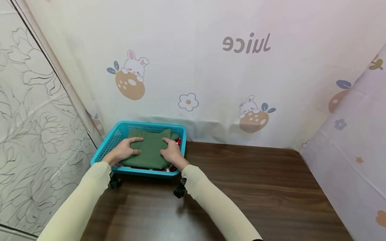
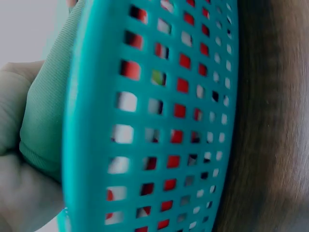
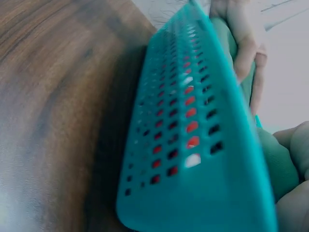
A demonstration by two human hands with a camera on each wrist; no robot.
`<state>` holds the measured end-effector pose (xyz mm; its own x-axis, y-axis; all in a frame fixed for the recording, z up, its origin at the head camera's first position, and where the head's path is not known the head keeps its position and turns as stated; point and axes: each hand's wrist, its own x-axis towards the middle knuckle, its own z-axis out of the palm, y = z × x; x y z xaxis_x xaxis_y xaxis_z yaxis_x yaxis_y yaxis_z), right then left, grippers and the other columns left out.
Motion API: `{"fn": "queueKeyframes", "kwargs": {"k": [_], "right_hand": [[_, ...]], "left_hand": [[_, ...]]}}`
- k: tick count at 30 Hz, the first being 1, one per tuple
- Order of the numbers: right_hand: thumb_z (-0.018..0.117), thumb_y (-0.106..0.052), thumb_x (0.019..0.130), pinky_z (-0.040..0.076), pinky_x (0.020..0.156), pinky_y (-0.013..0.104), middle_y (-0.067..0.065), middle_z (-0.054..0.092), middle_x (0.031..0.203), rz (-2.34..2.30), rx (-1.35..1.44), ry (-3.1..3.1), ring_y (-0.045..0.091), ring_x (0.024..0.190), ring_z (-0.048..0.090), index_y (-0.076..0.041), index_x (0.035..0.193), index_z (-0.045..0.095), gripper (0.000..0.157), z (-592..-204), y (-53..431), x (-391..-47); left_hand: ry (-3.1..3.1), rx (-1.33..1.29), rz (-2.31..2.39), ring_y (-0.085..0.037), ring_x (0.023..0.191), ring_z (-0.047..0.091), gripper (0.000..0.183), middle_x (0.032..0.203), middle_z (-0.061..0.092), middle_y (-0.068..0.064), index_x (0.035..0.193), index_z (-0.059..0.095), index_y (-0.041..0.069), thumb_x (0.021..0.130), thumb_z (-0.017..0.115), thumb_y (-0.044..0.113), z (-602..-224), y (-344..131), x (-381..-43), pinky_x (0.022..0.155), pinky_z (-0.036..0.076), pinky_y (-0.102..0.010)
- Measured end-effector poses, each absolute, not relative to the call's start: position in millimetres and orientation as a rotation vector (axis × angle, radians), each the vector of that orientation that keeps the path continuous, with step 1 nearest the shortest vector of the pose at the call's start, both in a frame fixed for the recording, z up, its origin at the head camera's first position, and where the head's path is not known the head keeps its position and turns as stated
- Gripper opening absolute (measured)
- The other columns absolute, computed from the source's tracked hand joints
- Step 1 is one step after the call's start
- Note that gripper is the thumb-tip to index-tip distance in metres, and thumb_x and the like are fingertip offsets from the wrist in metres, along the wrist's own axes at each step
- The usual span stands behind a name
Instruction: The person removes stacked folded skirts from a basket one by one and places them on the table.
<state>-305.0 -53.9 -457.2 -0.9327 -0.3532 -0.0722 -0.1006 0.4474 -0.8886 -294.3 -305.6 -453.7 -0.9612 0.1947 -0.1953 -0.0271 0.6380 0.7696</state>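
Note:
A folded green cloth (image 1: 149, 150) lies on top of other fabric in a turquoise plastic basket (image 1: 141, 171). My left hand (image 1: 123, 151) rests on the cloth's left part, thumb and forefinger extended and spread. On its right part lies my right hand (image 1: 174, 153), its thumb and forefinger also apart. Green fabric (image 2: 48, 106) bulges between thumb and fingers in the left wrist view, and the right wrist view shows the same beside my right hand (image 3: 294, 164). The other fingers are largely hidden.
Red and white fabric (image 1: 178, 142) shows at the basket's right side and through its holes. The basket stands on a dark wooden table (image 1: 256, 187), against a printed curtain (image 1: 193, 67) at the back. A flower-patterned panel (image 1: 39, 134) borders the left side.

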Motion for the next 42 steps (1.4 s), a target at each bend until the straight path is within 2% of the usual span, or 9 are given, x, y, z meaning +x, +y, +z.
{"fn": "queueKeyframes", "kwargs": {"k": [3,6,7,9,11,14,28,39,42], "right_hand": [[0.059,-0.008,0.101,0.039,0.055,0.029,0.015,0.044,0.16,-1.496,-0.392,2.466,0.014,0.049,0.036,-0.015,0.158,0.041,0.06,-451.1,-43.7,-308.2],[0.061,-0.012,0.101,0.043,0.061,0.032,0.016,0.042,0.161,-1.507,-0.408,2.493,0.018,0.053,0.046,-0.016,0.158,0.042,0.06,-444.4,-31.1,-311.0],[0.062,-0.014,0.102,0.045,0.065,0.034,0.015,0.041,0.162,-1.504,-0.416,2.503,0.02,0.059,0.054,-0.016,0.158,0.041,0.061,-442.8,-27.3,-312.0],[0.064,-0.016,0.102,0.05,0.074,0.037,0.014,0.039,0.163,-1.504,-0.436,2.527,0.025,0.086,0.068,-0.016,0.158,0.042,0.061,-438.7,-20.3,-313.5],[0.065,-0.017,0.102,0.054,0.083,0.041,0.014,0.039,0.163,-1.499,-0.461,2.55,0.03,0.113,0.067,-0.016,0.158,0.041,0.061,-434.9,-13.9,-314.6],[0.066,-0.018,0.101,0.056,0.094,0.045,0.015,0.041,0.162,-1.489,-0.486,2.577,0.033,0.135,0.056,-0.015,0.158,0.042,0.062,-429.3,-3.7,-316.1],[0.071,-0.022,0.098,0.052,0.103,0.052,0.019,0.047,0.157,-1.438,-0.586,2.732,0.038,0.134,0.056,-0.016,0.154,0.049,0.061,-410.9,85.4,-309.8],[0.071,-0.021,0.098,0.048,0.106,0.059,0.025,0.042,0.159,-1.4,-0.547,2.783,0.045,0.138,0.05,-0.015,0.156,0.046,0.063,-412.6,160.3,-294.4],[0.071,-0.023,0.098,0.047,0.106,0.059,0.025,0.042,0.159,-1.367,-0.521,2.799,0.046,0.139,0.049,-0.016,0.156,0.046,0.063,-414.9,176.2,-291.4]], "left_hand": [[2.616,0.149,1.293,-0.047,0.152,0.024,0.065,0.171,0.015,-0.021,0.16,0.038,0.02,0.101,0.067,0.02,-446.9,-300.9,-290.3,0.104,0.045,-0.06],[2.636,0.165,1.356,-0.046,0.153,0.025,0.065,0.171,0.018,-0.019,0.16,0.039,0.023,0.101,0.067,0.022,-440.5,-293.0,-289.3,0.109,0.042,-0.064],[2.64,0.167,1.379,-0.045,0.152,0.027,0.065,0.171,0.019,-0.018,0.16,0.039,0.024,0.101,0.067,0.022,-438.5,-289.9,-289.5,0.108,0.043,-0.063],[2.653,0.177,1.417,-0.045,0.15,0.032,0.065,0.169,0.023,-0.019,0.16,0.039,0.024,0.101,0.067,0.021,-435.0,-283.9,-290.4,0.107,0.045,-0.061],[2.659,0.186,1.461,-0.044,0.148,0.035,0.065,0.168,0.026,-0.02,0.16,0.039,0.023,0.101,0.067,0.02,-432.3,-278.1,-290.7,0.107,0.046,-0.061],[2.665,0.187,1.521,-0.044,0.145,0.039,0.065,0.167,0.027,-0.021,0.16,0.04,0.022,0.101,0.067,0.019,-429.8,-268.4,-290.1,0.105,0.048,-0.06],[2.722,0.212,1.763,-0.037,0.142,0.048,0.059,0.162,0.042,-0.01,0.151,0.053,0.03,0.097,0.073,0.017,-417.5,-180.7,-276.3,0.103,0.053,-0.054],[2.758,0.277,1.814,-0.035,0.13,0.06,0.057,0.152,0.055,-0.014,0.147,0.058,0.025,0.094,0.075,0.013,-422.9,-104.8,-270.8,0.093,0.057,-0.05],[2.741,0.289,1.824,-0.035,0.133,0.058,0.059,0.152,0.055,-0.013,0.148,0.058,0.024,0.093,0.075,0.011,-426.8,-88.8,-269.1,0.098,0.055,-0.051]]}}
